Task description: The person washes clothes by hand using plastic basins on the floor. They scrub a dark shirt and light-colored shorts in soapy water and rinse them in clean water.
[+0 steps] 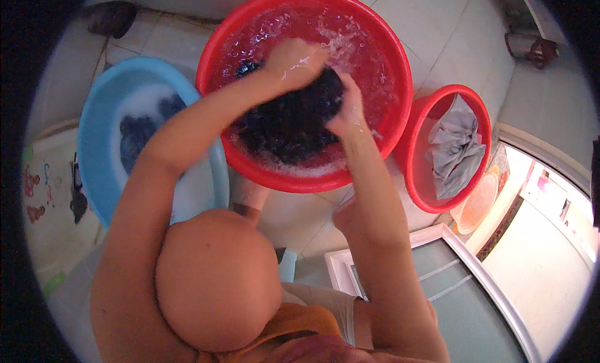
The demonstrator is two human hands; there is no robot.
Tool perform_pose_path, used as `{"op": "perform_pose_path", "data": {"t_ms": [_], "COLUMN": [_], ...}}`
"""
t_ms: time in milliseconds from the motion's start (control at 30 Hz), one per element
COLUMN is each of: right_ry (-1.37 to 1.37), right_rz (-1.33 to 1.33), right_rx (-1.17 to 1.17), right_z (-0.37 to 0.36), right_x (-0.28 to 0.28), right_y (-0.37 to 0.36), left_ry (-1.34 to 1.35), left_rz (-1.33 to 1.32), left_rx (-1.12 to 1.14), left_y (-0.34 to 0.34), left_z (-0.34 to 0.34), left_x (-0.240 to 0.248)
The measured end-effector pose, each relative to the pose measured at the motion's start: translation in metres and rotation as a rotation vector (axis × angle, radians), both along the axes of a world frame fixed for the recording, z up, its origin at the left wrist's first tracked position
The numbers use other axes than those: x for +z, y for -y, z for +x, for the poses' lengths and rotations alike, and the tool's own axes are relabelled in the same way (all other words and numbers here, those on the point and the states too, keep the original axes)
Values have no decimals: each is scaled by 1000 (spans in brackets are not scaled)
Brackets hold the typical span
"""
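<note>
A large red basin (405, 81) of splashing water stands in front of me, with a dark, soaked piece of clothing (287, 125) bunched in it. My left hand (297, 61) is closed in a fist at the cloth's upper edge, its fingers curled round part of it and somewhat blurred. On the cloth's right side, my right hand (350, 106) grips it between thumb and fingers. Both hands are wet and close together. Much of the garment lies spread in the water below them, and its exact kind does not show.
At the left, a light blue basin (87, 144) holds sudsy water and dark cloth (137, 135). A red bucket (417, 175) with grey cloth (459, 147) stands at the right. Behind it is an orange basin (478, 203). A white-framed glass panel (462, 288) is at the lower right.
</note>
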State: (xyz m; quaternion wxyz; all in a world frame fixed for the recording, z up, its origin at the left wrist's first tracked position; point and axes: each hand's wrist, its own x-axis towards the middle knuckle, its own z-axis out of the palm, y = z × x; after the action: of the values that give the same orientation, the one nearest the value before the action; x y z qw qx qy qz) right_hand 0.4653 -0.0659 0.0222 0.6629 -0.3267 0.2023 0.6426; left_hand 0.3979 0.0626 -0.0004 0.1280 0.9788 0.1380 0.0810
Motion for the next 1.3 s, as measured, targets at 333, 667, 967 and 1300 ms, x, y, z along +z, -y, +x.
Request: {"op": "perform_pose_path", "data": {"t_ms": [333,667,967,1300], "right_ry": [1554,488,880,165], "right_rz": [56,103,-152,206], "right_rx": [619,151,239,-137], "right_z": [23,66,35,46], "right_x": [43,48,-51,-98], "right_y": [35,64,8,2], "left_ry": [34,-398,-250,153], "left_rz": [-734,-557,-304,-562], "left_rx": [-372,-344,19,96], "left_y": [22,-64,-12,92], "left_z": [-23,-24,-18,14], "left_x": [97,47,-47,44]}}
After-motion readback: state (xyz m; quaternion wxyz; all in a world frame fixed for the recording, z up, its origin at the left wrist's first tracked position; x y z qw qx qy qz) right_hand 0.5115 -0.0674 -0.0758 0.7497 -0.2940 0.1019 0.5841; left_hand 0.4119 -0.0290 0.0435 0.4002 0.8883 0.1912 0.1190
